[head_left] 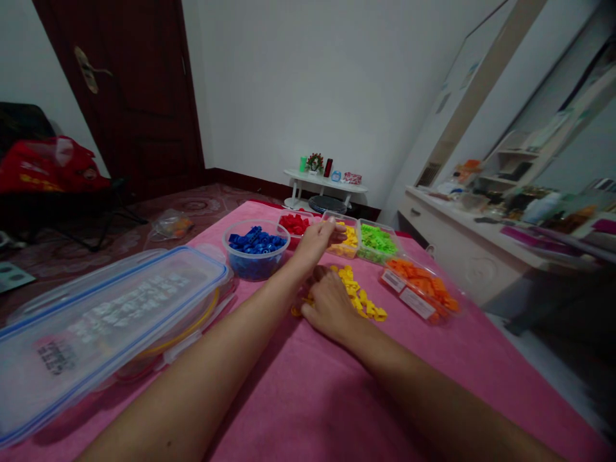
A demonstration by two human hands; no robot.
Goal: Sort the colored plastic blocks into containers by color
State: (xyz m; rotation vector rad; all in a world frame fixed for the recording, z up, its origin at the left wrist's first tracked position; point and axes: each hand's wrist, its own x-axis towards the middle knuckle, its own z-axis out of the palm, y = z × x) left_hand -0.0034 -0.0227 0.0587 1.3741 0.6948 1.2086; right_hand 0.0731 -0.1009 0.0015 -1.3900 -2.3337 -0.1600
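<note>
1. Head view, far left: clear lids [139,305], the topmost edged in blue, lie stacked on the pink-covered table [289,398].
2. Left of centre: a round tub [232,260] holds blue pieces [257,242]; just beyond it, a red-filled box [294,244] appears likewise stocked.
3. Centre, upper: the left hand [319,240] reaches over the near left part of the yellow box [344,251], fingers extended and loosely together; whether they hold a piece cannot be told.
4. Centre, lower: the right hand [328,298] is lowered over the table, fingers bent narrowly downward among yellow pieces; the fingertips are hidden, so a grip cannot be confirmed.
5. Right of centre: loose yellow pieces [359,296] trail across the table, nearer the wearer than the yellow box. Judged from this layout, yellow is partly boxed, with this scatter left outside.
6. Right: green pieces [378,239] fill their box; beside it, nearer the wearer, a labelled box [416,303] contains orange pieces [426,282]. Both colours seem done, none visibly loose.
</note>
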